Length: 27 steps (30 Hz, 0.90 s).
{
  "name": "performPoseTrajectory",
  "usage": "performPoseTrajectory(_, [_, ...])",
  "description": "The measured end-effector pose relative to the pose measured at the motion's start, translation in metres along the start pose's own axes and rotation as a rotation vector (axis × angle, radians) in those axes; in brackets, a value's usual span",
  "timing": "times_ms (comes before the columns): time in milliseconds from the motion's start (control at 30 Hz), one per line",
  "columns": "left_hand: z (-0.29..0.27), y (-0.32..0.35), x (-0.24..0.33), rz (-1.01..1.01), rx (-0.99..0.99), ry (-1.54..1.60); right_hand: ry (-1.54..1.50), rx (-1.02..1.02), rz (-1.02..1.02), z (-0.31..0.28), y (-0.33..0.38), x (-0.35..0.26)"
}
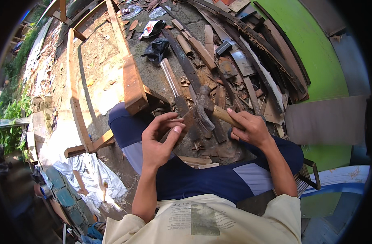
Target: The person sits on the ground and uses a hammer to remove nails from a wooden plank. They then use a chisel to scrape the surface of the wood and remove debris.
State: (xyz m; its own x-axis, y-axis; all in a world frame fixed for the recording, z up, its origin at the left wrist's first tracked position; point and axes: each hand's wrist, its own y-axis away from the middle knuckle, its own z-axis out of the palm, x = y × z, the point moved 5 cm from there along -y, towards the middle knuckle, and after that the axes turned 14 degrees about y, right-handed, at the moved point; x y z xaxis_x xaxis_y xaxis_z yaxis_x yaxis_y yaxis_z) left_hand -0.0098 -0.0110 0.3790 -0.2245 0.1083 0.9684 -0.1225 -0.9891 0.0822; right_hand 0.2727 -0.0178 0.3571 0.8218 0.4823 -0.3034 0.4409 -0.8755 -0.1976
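My right hand (pixel 251 128) grips the wooden handle of a claw hammer (pixel 224 115). Its rusty head points up and to the left, with the curved claw toward me. My left hand (pixel 160 140) is closed, thumb against fingers, around a thin brown piece (pixel 189 120) just left of the hammer head. Whether that piece is wood or rusty metal I cannot make out. Both hands are above the ground between my bent knees, over wood strips and splinters.
A wooden frame (pixel 73 89) stands at the left, its thick post (pixel 134 87) close to my left knee. Old boards (pixel 271 53) are heaped at the right, beside a green panel (pixel 326 61). A black plastic bag (pixel 156 49) lies ahead, a white sack (pixel 98 179) at lower left.
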Motion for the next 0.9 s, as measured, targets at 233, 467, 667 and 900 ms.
performPoseTrajectory(233, [0.021,-0.004,0.004,0.045,0.006,-0.108,0.016,0.108,-0.060,-0.015,-0.002,-0.013])
performPoseTrajectory(467, [0.085,-0.007,0.018,0.326,-0.159,-0.277,0.002,0.176,0.145,-0.023,0.007,0.005])
performPoseTrajectory(667, [0.162,0.012,0.001,0.499,-0.309,-0.399,-0.010,0.208,0.377,-0.024,0.022,0.033])
performPoseTrajectory(900, [0.160,-0.001,-0.005,0.426,-0.257,-0.232,-0.600,0.124,0.767,0.009,0.053,0.057])
